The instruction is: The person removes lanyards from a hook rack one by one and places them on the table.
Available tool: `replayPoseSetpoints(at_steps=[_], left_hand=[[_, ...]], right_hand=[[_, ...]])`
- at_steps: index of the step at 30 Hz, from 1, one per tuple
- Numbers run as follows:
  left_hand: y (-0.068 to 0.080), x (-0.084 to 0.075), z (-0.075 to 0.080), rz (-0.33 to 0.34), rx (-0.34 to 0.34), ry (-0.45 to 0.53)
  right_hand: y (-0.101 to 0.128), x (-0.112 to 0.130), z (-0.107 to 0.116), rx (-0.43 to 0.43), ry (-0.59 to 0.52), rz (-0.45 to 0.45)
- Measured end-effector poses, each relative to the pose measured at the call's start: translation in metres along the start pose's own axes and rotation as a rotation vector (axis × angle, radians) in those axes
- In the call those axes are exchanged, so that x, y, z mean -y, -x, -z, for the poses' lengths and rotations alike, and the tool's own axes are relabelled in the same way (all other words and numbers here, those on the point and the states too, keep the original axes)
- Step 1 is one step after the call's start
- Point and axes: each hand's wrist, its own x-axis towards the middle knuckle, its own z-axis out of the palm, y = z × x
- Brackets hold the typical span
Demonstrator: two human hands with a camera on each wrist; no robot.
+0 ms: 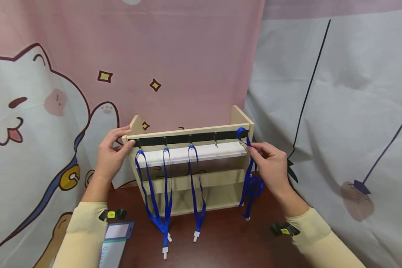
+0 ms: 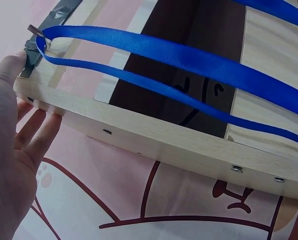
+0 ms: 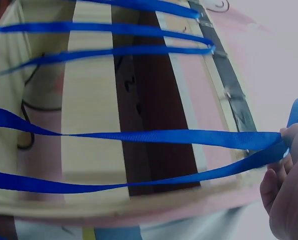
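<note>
A light wooden rack (image 1: 187, 131) stands on the table, with a black strip (image 1: 177, 140) of metal hooks along its top rail. Three blue lanyards (image 1: 202, 208) hang from the left hooks, white clips at their lower ends. My left hand (image 1: 112, 150) grips the rack's upper left corner, thumb at the front and fingers along the outer side (image 2: 44, 95). At the rightmost hook, my right hand (image 1: 269, 160) pinches the top of another blue lanyard (image 3: 239, 139); part of its loop sticks up above the fingers. The fourth hook (image 1: 216, 140) bears nothing.
A coiled blue lanyard (image 1: 254, 186) is at the rack's right side. Badge holders (image 1: 117, 238) lie on the dark red table (image 1: 227, 238) at the front left, partly behind the left sleeve. Printed cloth (image 1: 187, 67) hangs behind the rack and at the sides.
</note>
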Motion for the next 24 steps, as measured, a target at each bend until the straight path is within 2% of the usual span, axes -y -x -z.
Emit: replayPoseSetpoints(at_steps=[7,13,24], left_hand=[[0.000,-0.002,0.002,0.008,0.001,-0.015],[0.001,-0.002,0.001,0.013,0.005,-0.016],[0.001,-0.002,0.001,0.011,0.001,-0.012]], right_hand=[[-0.021,-0.023,0.024,-0.086,0.030,0.038],[-0.036,-0.043,0.047,-0.134,0.084,0.002],[-0.059,-0.089,0.075,-0.089,0.182,-0.052]])
